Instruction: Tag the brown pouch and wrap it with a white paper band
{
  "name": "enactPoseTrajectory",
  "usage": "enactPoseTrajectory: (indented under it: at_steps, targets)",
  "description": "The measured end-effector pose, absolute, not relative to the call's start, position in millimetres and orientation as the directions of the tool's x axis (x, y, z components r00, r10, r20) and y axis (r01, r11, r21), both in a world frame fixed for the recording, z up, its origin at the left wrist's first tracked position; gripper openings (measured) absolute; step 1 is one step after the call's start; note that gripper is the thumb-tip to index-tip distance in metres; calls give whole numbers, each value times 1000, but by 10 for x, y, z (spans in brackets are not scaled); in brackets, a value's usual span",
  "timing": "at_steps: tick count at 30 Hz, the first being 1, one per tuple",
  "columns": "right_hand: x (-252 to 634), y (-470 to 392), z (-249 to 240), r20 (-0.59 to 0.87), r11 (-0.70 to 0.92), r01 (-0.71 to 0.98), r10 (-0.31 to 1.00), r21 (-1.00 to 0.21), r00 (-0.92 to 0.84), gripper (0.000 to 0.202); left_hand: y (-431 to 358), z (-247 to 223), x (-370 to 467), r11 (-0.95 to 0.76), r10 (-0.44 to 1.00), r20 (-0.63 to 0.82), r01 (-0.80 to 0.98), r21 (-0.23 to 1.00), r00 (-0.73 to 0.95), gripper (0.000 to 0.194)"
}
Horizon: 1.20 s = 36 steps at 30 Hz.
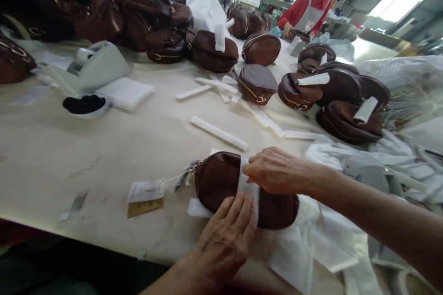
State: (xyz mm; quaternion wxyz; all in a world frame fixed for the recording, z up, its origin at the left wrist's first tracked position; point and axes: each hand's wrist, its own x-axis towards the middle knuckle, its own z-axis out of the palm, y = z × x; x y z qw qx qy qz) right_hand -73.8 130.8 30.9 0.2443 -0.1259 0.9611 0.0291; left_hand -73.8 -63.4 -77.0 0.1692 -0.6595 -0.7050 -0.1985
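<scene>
A dark brown leather bag (219, 177) lies on the table in front of me, with a white paper strip (247, 182) running across its middle. My left hand (230, 230) rests on the near part of the strip, fingers stretched out and pressed to it. At the strip's far end, my right hand (273, 170) is closed in a pinch; its fingertips partly hide what they grip. From the bag's left end a cord leads to paper hang tags (145, 197) lying on the table.
Several brown bags (259, 83) stand farther back and are piled at the left. A grey tape dispenser (92, 69) and a black pad (84, 104) sit at left. White paper strips (218, 132) lie beyond my bag. Across the table stands a person in a red sleeve (294, 13).
</scene>
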Motion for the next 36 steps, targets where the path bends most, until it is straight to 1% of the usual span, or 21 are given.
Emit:
enactPoseTrajectory:
  at_steps: [2,6,8,11,12,13,14,15,16,17,18,19,20,21,22,24,26,28,31,33,36]
  targets:
    - [-825,1326,311,-535,977,-210,-194,-32,-822,12,-647,-766,-740,49,868,492,997,57,-71,40]
    - [-1002,1409,267,-602,989,-19,-103,-144,-792,16,-639,-754,-744,44,864,498,997,61,-69,41]
    - [-1077,1506,198,-595,986,68,-36,-150,-803,30,-622,-752,-744,52,851,520,996,71,-81,40]
    - [-1127,1722,65,-584,975,192,90,-114,-807,55,-605,-754,-742,51,842,532,995,80,-86,38]
    - [-1113,1792,27,-578,963,238,123,-128,-807,56,-605,-755,-742,53,842,533,996,78,-86,38]
    - [-1077,1848,-4,-558,946,285,154,-156,-816,51,-606,-756,-742,55,840,536,996,73,-85,38]
    - [-1018,1880,-25,-508,927,328,197,-182,-839,42,-609,-757,-743,56,839,537,996,68,-84,38]
    - [-936,1879,-36,-423,911,354,242,-211,-874,31,-612,-758,-744,58,840,537,996,63,-82,37]
    - [-831,1843,-40,-304,901,353,273,-251,-913,20,-615,-759,-746,58,841,535,997,59,-80,37]
    - [-709,1772,-42,-165,902,311,272,-300,-948,13,-618,-761,-748,58,844,531,997,56,-78,37]
    - [-575,1669,-45,-21,912,229,236,-341,-972,12,-618,-765,-749,53,846,527,997,53,-73,37]
    - [-438,1544,-56,111,919,110,164,-379,-980,15,-617,-770,-749,48,847,526,997,52,-68,37]
    - [-305,1407,-77,211,922,-18,70,-387,-975,20,-614,-776,-746,45,845,531,998,53,-66,36]
    - [-185,1271,-111,274,925,-117,-15,-363,-962,25,-610,-782,-741,45,837,543,997,57,-69,36]
    - [-83,1146,-158,309,928,-176,-71,-328,-948,28,-605,-787,-734,49,826,558,997,66,-77,34]
    - [59,958,-280,345,946,-205,-110,-252,-932,30,-597,-792,-712,64,801,589,994,92,-106,31]
    - [129,868,-410,382,960,-182,-89,-213,-920,30,-601,-785,-691,92,781,609,990,106,-138,28]
    - [161,847,-511,423,962,-169,-64,-215,-904,30,-617,-768,-685,104,764,629,990,96,-141,26]
    - [184,844,-576,452,947,-167,-26,-275,-892,31,-650,-746,-709,62,728,678,995,80,-100,26]
    - [198,808,-572,452,924,-162,13,-347,-892,33,-667,-748,-727,31,699,710,996,89,-85,25]
    - [240,691,-527,424,869,-130,98,-478,-900,36,-700,-771,-705,37,669,738,996,86,-89,20]
